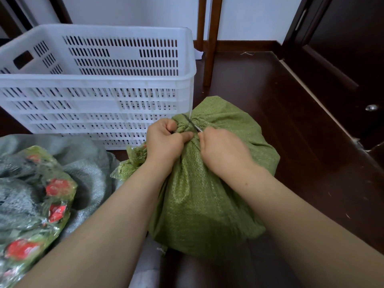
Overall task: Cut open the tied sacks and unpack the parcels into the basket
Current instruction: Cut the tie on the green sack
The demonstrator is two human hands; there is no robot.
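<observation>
A green woven sack [209,183] stands on the dark floor in front of me, its neck bunched and tied at the top. My left hand [164,140] grips the gathered neck of the sack. My right hand [222,150] holds a thin blade [192,123] whose tip lies against the tied neck; its handle is hidden inside my fingers. A large white slotted plastic basket [99,84] stands behind and to the left of the sack.
At the left lie grey woven sacks [87,163] and a clear green-and-red printed bag [37,204]. Wooden legs [209,38] rise behind the basket. A dark door and threshold [342,69] run along the right.
</observation>
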